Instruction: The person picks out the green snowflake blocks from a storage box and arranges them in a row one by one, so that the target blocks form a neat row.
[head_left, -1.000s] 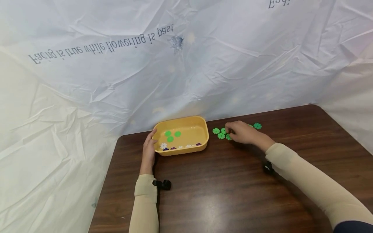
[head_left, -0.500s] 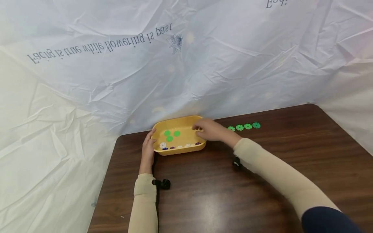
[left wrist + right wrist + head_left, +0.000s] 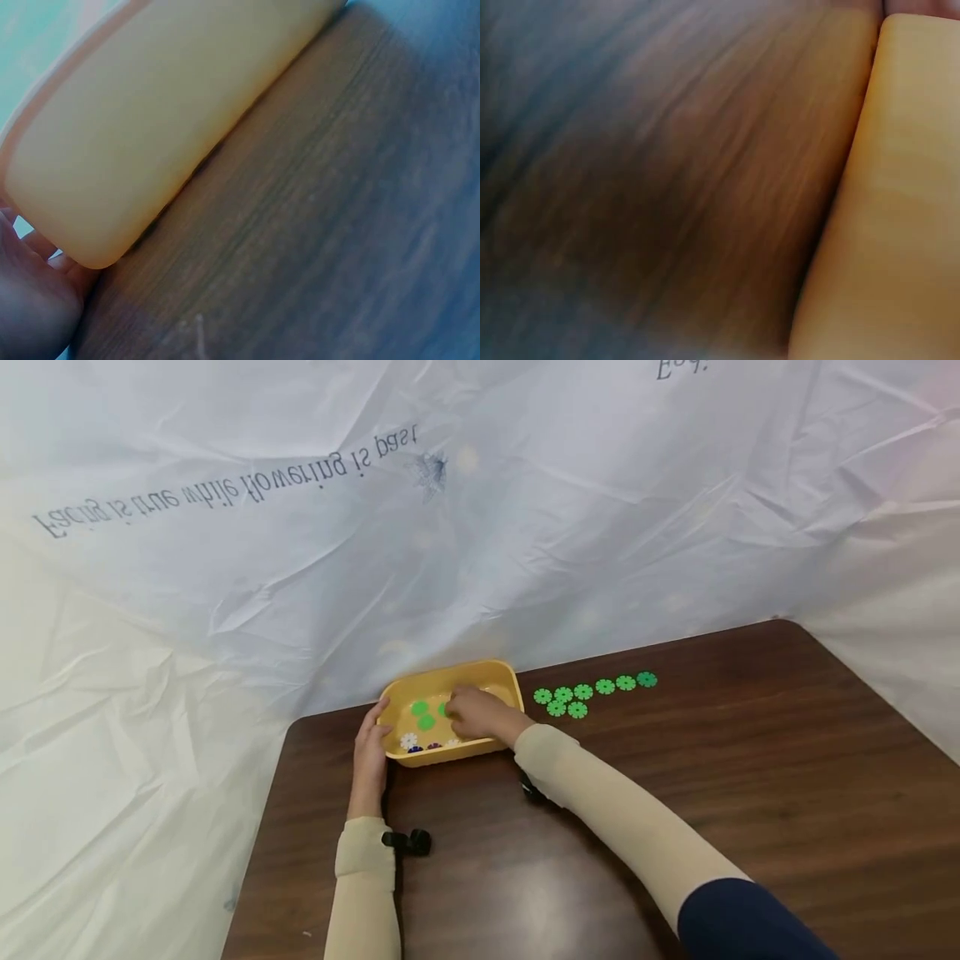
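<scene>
My left hand (image 3: pixel 370 752) holds the left end of a yellow plastic basin (image 3: pixel 452 757), fingers over its rim. In the left wrist view, fingers (image 3: pixel 64 262) show at the basin's corner. My right hand (image 3: pixel 480 714) reaches down inside the basin, its bent fingers at a light green snowflake disc (image 3: pixel 443 709); whether they pinch it is hidden. Beside it in the basin lie green snowflake discs (image 3: pixel 426 722). Along the near inner wall are a white snowflake disc (image 3: pixel 408 741) and dark purple ones (image 3: pixel 433 746).
Right of the basin, several green snowflake discs (image 3: pixel 583 692) lie on the brown wooden table (image 3: pixel 600 860), most in a row that ends in a darker green disc (image 3: pixel 647 679). A white printed cloth (image 3: pixel 300 560) hangs behind the table's far edge.
My right hand has moved left from the discs on the table, over the basin's right rim and into the basin. My left hand keeps its place at the basin. The head view has shifted slightly.
</scene>
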A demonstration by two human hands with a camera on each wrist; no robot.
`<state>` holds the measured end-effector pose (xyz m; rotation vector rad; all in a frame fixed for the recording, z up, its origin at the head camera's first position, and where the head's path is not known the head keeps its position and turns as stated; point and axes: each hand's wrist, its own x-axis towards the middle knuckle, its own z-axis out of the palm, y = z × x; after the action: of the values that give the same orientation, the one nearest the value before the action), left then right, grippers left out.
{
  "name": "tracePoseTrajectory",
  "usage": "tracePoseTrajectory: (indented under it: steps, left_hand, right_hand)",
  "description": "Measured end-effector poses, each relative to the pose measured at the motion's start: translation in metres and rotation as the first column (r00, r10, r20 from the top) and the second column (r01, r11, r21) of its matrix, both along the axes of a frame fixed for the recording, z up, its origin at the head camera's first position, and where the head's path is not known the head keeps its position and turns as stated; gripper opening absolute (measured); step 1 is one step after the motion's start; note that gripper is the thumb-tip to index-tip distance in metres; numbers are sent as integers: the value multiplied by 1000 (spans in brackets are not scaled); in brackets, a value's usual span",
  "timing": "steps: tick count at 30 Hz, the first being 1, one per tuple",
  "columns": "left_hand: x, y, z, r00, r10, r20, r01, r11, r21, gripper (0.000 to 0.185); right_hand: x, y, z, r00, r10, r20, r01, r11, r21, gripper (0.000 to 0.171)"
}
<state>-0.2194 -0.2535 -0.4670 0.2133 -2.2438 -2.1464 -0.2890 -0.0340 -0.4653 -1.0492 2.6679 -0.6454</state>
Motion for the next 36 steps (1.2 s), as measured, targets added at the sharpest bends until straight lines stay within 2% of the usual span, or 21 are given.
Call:
tracePoseTrajectory:
  steps: [5,9,11,14,17,18,22,26,31,34,36]
  left_hand:
    - [7,-5,-1,999,15,40,-15,1000,-20,54]
    - [11,-8,-3,999,19,46,-19,1000,1,54]
    - [9,-9,-8,999,23,36,-24,1000,14,54]
    - [10,-10,-8,999,31,43,-32,999,25,54]
    - [10,-9,-7,998,34,47,-35,999,20,55]
    - [11,-8,-2,998,29,52,-30,999,20,55]
    - [9,-7,-3,998,18,53,-20,999,25,55]
    - [7,-11,-13,997,27,69,-30,998,48,55]
    - [-2,-13,-27,997,51,57,-53,998,30,55]
    - [-7,-10,-25,998,47,40,-48,999,24,54]
    - [-6,-6,-18,998,39,40,-40,999,23,55]
  right_hand:
    - [5,-4,-1,999,10,48,-7,999,-47,39]
    - [9,-7,-2,998,5,55,-2,998,-61,46]
    - [10,-9,-3,999,-2,54,5,998,-69,43]
    - [10,-10,-4,998,-2,63,5,998,-61,27]
    - [9,-8,-4,998,0,70,4,998,-58,9]
    - [9,-8,-3,998,-2,67,6,998,-62,7]
    - [10,-5,3,999,-3,50,7,996,-86,12]
    - [12,-1,11,1000,16,26,-14,997,-82,7]
    - [10,16,28,999,24,-28,-26,998,-49,31]
    - [10,31,41,998,38,-55,-42,997,-64,28]
    - [12,42,50,996,51,-75,-57,995,-83,23]
